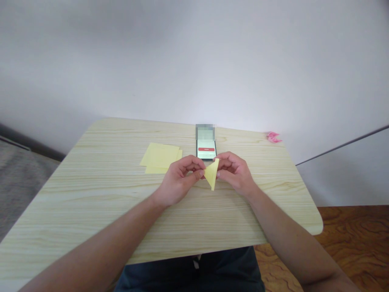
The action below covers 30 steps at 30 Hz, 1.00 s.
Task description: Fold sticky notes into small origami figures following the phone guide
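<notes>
A folded piece of yellow paper, roughly triangular with a narrow strip along its right edge, is held up above the table between both hands. My left hand pinches its left corner between thumb and fingers. On the other side, my right hand grips the strip edge, its fingers partly behind the paper. Just beyond the hands lies a phone with a lit screen showing a red bar. Left of it, several yellow paper sheets overlap flat on the wood, close to my left hand.
The light wood-grain table meets a white wall at the back. A small pink folded paper sits near the far right corner. Brown wood flooring shows on the right, grey fabric on the left.
</notes>
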Available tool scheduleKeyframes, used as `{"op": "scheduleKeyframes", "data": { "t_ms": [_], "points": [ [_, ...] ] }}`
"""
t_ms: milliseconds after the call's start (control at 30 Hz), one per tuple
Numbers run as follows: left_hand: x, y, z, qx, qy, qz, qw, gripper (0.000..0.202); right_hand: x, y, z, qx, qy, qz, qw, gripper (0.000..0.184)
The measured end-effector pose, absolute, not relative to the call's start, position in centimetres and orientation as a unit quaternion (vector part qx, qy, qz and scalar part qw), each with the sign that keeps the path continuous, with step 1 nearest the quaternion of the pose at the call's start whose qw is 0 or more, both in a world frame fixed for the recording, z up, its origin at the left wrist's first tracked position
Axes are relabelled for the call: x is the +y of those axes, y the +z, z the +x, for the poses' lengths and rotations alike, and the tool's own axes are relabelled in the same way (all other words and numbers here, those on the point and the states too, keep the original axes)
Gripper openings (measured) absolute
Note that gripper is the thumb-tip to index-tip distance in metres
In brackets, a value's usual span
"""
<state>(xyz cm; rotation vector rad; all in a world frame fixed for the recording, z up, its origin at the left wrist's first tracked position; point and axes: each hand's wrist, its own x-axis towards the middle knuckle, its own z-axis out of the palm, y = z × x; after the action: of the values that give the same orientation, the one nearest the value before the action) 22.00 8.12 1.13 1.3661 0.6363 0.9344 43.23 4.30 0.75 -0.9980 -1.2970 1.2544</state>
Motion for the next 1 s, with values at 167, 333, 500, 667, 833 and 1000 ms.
{"op": "scheduleKeyframes", "data": {
  "t_ms": [167, 333, 500, 667, 833, 1000],
  "points": [
    [8.1, 1.2, 21.9, 0.288, 0.399, 0.607, 0.623, 0.011, 4.2, 0.6, 43.2, -0.611, 0.422, -0.428, 0.515, 0.036],
    [8.1, 1.1, 21.9, 0.265, 0.401, 0.597, 0.643, 0.012, 4.2, 0.3, 43.3, -0.625, 0.406, -0.437, 0.504, 0.026],
    [8.0, 1.2, 21.9, 0.243, 0.395, 0.568, 0.680, 0.017, 4.3, 0.6, 43.1, -0.631, 0.397, -0.446, 0.495, 0.028],
    [8.1, 1.1, 22.0, 0.230, 0.401, 0.541, 0.703, 0.023, 4.2, 0.9, 42.8, -0.633, 0.398, -0.443, 0.495, 0.024],
    [8.2, 1.2, 22.1, 0.237, 0.414, 0.536, 0.696, 0.023, 4.1, 0.9, 42.5, -0.636, 0.386, -0.440, 0.503, 0.014],
    [8.0, 1.5, 22.3, 0.248, 0.423, 0.539, 0.685, 0.020, 4.0, 1.2, 42.1, -0.663, 0.336, -0.443, 0.501, 0.012]
  ]
}}
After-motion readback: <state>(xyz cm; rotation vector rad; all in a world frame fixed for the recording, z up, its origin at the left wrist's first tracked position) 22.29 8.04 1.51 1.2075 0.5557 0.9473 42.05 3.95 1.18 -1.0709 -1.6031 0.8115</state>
